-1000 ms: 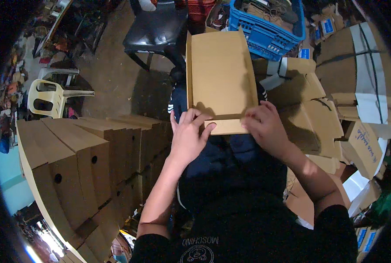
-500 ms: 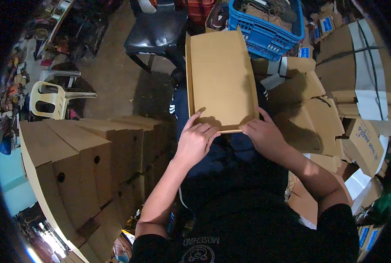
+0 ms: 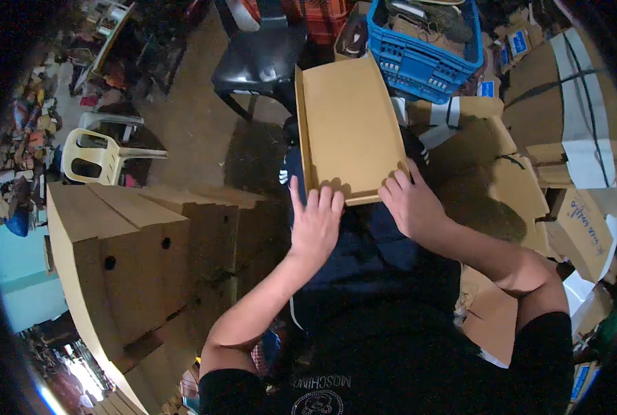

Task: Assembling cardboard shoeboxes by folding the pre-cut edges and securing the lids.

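Note:
A shallow brown cardboard tray (image 3: 353, 124) with low folded walls rests across my lap, its long side pointing away from me. At its near left corner my left hand (image 3: 315, 223) curls several fingers over the near wall, while the index finger stretches along the outside of the left wall. My right hand (image 3: 415, 206) grips the near right corner, fingertips over the wall. Both thumbs are mostly hidden. The inside of the tray is bare brown board.
Stacked brown cartons (image 3: 132, 256) stand on my left. Flattened and folded cardboard (image 3: 512, 200) lies on my right. Ahead are a black chair (image 3: 263, 59) and a blue crate (image 3: 426, 66) with shoes in it. A cream plastic chair (image 3: 90, 155) is farther left.
My left hand's fingers have shifted from a pinch at the near edge to lying over the wall, more spread. My right fingers have moved further over their corner. The view has shifted slightly.

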### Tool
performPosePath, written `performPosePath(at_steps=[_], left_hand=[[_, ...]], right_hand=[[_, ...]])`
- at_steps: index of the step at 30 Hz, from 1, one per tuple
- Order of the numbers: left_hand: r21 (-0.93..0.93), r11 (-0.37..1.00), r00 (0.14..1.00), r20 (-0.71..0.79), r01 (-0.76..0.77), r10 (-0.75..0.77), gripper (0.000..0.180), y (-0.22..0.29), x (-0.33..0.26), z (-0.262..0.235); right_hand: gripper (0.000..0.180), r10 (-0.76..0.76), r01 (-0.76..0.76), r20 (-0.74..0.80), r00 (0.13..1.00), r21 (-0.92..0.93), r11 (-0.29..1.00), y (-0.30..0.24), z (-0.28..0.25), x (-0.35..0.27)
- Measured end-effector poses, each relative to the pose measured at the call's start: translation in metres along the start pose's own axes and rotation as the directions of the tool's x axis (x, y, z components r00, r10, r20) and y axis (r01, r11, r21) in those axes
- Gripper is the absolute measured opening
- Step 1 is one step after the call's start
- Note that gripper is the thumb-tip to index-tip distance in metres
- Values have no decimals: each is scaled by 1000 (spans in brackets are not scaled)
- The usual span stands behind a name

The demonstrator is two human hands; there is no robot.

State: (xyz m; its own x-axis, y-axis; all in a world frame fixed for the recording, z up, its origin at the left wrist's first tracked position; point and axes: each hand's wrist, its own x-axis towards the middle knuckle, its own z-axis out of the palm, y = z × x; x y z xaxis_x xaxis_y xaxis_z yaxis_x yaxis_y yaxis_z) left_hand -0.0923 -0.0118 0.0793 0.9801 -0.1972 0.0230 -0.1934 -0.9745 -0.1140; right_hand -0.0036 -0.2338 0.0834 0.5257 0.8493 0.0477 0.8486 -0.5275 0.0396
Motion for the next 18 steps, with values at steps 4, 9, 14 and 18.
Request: performPosePath(at_steps=[4, 9, 14, 18], left_hand=[[95, 995, 999, 12, -36, 35, 18, -3, 1, 15], [124, 987, 995, 17, -101, 100, 15, -9, 4, 21], [94, 994, 997, -43, -58, 62, 13, -8, 4, 13], [88, 994, 998, 29, -61, 59, 17, -5, 3, 18]], right_hand=[[21, -58, 57, -29, 998, -59, 997, 6, 9, -1], [21, -79, 64, -85, 993, -165, 984, 8, 23, 0], [19, -47, 24, -190, 981, -124, 992, 7, 21, 0], [18, -13, 3, -211, 977, -51, 999, 8, 28, -1]])
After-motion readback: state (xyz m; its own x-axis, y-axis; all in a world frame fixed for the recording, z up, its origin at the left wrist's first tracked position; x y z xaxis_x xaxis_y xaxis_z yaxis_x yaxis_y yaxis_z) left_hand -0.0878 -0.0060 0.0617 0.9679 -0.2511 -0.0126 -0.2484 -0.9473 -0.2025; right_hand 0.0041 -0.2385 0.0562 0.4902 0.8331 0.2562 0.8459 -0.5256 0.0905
